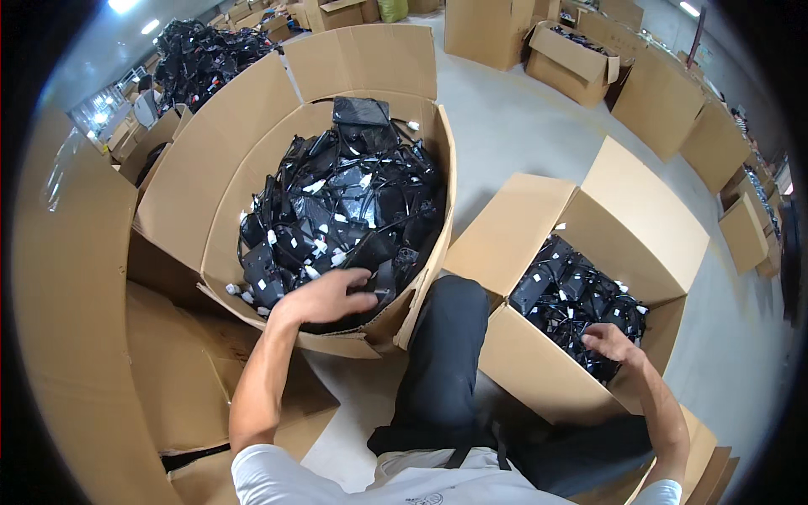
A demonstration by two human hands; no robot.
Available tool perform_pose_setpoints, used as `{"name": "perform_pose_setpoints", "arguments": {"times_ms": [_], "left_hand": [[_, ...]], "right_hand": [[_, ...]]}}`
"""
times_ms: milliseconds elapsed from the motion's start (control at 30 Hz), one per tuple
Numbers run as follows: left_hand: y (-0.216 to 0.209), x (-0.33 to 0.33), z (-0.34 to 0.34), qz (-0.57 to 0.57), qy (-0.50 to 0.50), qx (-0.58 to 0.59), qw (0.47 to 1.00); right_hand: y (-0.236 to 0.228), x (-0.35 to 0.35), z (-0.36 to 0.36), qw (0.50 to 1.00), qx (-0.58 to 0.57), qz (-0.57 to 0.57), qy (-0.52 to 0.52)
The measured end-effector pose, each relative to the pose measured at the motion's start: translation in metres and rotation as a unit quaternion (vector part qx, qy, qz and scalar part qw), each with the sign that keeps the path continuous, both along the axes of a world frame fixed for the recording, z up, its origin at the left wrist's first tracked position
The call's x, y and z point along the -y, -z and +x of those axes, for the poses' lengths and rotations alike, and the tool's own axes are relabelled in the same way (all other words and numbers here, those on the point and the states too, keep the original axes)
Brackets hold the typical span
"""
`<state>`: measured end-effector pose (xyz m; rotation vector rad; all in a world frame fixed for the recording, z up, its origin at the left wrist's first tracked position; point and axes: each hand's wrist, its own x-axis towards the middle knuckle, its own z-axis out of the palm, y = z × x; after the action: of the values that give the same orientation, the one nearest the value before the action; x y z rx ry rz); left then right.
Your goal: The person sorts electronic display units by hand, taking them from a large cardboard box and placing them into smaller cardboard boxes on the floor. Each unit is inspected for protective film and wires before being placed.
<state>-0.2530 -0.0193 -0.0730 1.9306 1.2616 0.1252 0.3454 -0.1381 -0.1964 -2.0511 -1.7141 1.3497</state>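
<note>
In front of me, to the left, a large cardboard box [362, 63] holds a heap of black flat plastic units [360, 111] with black cables and white connectors. My left hand [332, 296] is over the near side of this heap, thumb and fingers apart, nothing seen between them. A smaller cardboard box [539, 358] at my right holds similar black units [560, 273] with cables and white plugs. Inside it, my right hand [610, 342] rests at the near right of the pile, fingers curled together. Whatever they pinch, if anything, is too small to make out.
My knee [454, 307] sits between the two boxes. Flattened cardboard [177, 362] lies at the left. Another tall heap of black parts [210, 63] rises behind. More cartons [572, 63] line the far right across the grey floor [505, 118].
</note>
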Motion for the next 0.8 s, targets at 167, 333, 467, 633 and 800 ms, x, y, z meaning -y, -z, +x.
{"name": "perform_pose_setpoints", "arguments": {"times_ms": [167, 333, 467, 633, 800], "left_hand": [[0.011, 0.006, 0.014, 0.084, 0.013, -0.002, 0.996], [0.013, 0.01, -0.017, 0.029, -0.107, 0.029, 0.993], [0.014, 0.012, -0.011, 0.276, -0.205, -0.036, 0.938], [-0.093, 0.03, 0.052, 0.264, -0.253, 0.297, 0.882], [-0.079, 0.011, 0.093, 0.078, 0.08, 0.301, 0.947]], "right_hand": [[-0.035, -0.01, -0.07, 0.998, -0.035, 0.025, -0.036], [-0.065, -0.015, -0.124, 0.99, -0.106, 0.057, -0.075], [-0.086, -0.028, -0.151, 0.983, -0.137, 0.104, -0.063], [-0.133, -0.036, -0.202, 0.907, -0.365, 0.208, -0.001], [-0.163, -0.041, -0.247, 0.844, -0.473, 0.223, 0.121]]}}
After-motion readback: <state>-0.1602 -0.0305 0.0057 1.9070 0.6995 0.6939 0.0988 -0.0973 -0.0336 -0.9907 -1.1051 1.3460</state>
